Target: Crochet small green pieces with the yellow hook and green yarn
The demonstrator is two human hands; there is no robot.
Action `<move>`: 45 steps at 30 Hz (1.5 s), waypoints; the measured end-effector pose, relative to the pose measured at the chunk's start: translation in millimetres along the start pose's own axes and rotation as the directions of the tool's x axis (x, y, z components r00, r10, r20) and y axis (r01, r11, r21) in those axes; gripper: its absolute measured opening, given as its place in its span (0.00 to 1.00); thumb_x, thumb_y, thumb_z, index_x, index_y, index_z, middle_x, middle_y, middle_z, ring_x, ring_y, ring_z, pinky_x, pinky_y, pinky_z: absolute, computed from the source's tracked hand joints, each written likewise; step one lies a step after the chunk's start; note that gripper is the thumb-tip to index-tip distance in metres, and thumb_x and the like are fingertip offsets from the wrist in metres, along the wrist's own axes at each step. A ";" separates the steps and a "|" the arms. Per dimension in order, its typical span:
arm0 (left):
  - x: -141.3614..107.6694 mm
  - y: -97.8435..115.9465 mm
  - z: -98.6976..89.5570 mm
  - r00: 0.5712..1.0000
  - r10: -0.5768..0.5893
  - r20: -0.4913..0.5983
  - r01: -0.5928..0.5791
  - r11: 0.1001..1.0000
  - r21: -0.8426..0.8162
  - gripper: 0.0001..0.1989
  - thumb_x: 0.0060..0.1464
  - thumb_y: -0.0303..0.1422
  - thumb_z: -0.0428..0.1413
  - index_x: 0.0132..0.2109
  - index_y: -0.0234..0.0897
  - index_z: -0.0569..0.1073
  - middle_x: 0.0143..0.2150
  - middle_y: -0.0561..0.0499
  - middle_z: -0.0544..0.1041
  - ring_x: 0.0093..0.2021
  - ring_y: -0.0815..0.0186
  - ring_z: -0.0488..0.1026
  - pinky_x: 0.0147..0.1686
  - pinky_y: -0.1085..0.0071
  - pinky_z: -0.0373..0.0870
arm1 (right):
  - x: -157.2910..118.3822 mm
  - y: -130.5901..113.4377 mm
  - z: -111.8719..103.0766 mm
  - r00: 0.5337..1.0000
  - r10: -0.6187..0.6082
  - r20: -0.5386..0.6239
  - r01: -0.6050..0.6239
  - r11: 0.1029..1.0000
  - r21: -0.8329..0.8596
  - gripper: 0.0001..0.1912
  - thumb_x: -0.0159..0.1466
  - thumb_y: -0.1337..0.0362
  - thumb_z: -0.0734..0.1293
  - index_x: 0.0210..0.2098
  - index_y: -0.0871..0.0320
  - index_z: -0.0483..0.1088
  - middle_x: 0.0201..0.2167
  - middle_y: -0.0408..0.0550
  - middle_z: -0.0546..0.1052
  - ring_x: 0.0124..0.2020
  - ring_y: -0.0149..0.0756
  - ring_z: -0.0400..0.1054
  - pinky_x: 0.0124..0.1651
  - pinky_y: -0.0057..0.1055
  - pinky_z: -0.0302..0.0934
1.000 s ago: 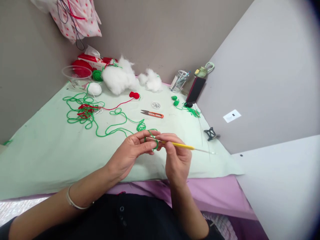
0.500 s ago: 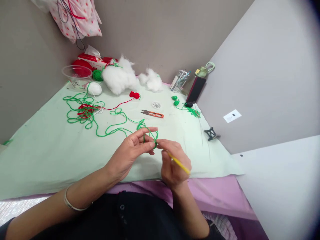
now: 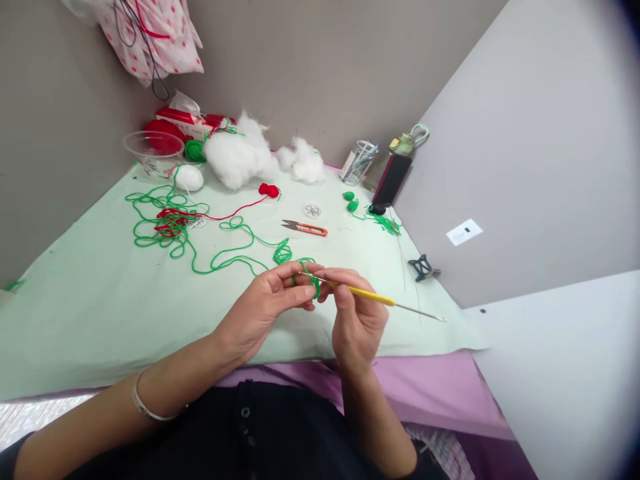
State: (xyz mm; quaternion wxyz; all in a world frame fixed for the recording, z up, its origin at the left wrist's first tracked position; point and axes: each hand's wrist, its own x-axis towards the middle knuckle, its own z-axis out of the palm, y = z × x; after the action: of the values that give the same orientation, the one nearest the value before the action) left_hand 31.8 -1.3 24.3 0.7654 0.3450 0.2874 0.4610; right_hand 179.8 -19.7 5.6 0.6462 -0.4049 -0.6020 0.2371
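My left hand (image 3: 270,300) pinches a small green crochet piece (image 3: 316,285) between thumb and fingers, with green yarn looped round its fingers. In my right hand (image 3: 357,313) is a yellow-handled crochet hook (image 3: 373,295), its metal front end lying at the green piece and its other metal end pointing right. The two hands nearly meet above the table's front part. Loose green yarn (image 3: 227,265) runs leftward from the left hand to a tangle. A small green yarn bundle (image 3: 283,251) lies just beyond the fingers.
Orange snips (image 3: 306,229) and a small clear dish (image 3: 313,211) lie beyond the hands. White stuffing (image 3: 240,157), a clear tub (image 3: 155,155) and a tissue box (image 3: 185,123) stand at the back. A phone (image 3: 393,180) leans against a bottle (image 3: 403,143) at right.
My right hand has turned, so the hook has swung from slanting down to lying nearly level, its rear end now visible. The yarn by my left fingers sits lower.
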 end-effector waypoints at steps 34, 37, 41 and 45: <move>-0.8 -1.6 -5.2 0.997 -0.071 -0.028 0.069 0.995 -0.074 0.17 0.56 0.32 0.69 0.53 0.40 0.84 0.37 0.53 0.77 0.33 0.73 0.72 0.37 0.77 0.73 | -11.8 10.7 -7.6 0.886 -0.425 0.187 0.463 0.781 -0.418 0.19 0.70 0.73 0.67 0.56 0.49 0.77 0.46 0.50 0.82 0.44 0.39 0.80 0.43 0.36 0.78; 1.3 -2.5 -5.9 0.989 -0.147 -0.009 0.143 0.976 -0.164 0.13 0.56 0.30 0.68 0.49 0.36 0.85 0.40 0.51 0.76 0.30 0.76 0.70 0.34 0.78 0.73 | -10.4 10.9 -5.9 0.922 -0.377 0.091 0.382 0.842 -0.380 0.17 0.71 0.72 0.66 0.53 0.49 0.78 0.44 0.50 0.81 0.42 0.38 0.78 0.42 0.37 0.77; 1.4 -0.7 -5.7 0.991 -0.124 -0.043 0.117 0.983 -0.139 0.12 0.56 0.28 0.68 0.48 0.36 0.86 0.40 0.53 0.75 0.28 0.78 0.70 0.33 0.79 0.73 | -3.1 5.2 -5.3 0.995 -0.089 -0.051 0.089 0.996 0.001 0.12 0.75 0.66 0.62 0.46 0.52 0.79 0.35 0.46 0.79 0.31 0.33 0.74 0.33 0.34 0.72; -0.5 -0.7 -2.4 0.999 -0.037 -0.006 0.037 0.999 -0.002 0.12 0.55 0.31 0.70 0.47 0.39 0.86 0.36 0.54 0.76 0.30 0.75 0.71 0.35 0.77 0.72 | 0.5 1.6 -2.4 1.000 -0.011 0.001 0.011 0.998 0.056 0.10 0.74 0.64 0.64 0.45 0.53 0.79 0.39 0.47 0.82 0.30 0.31 0.74 0.33 0.33 0.73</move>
State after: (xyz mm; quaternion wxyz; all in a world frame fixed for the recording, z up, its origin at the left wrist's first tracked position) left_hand 30.1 -1.4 22.4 0.7735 0.3374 0.2954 0.4479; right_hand 182.5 -18.9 4.7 0.6582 -0.3831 -0.5978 0.2503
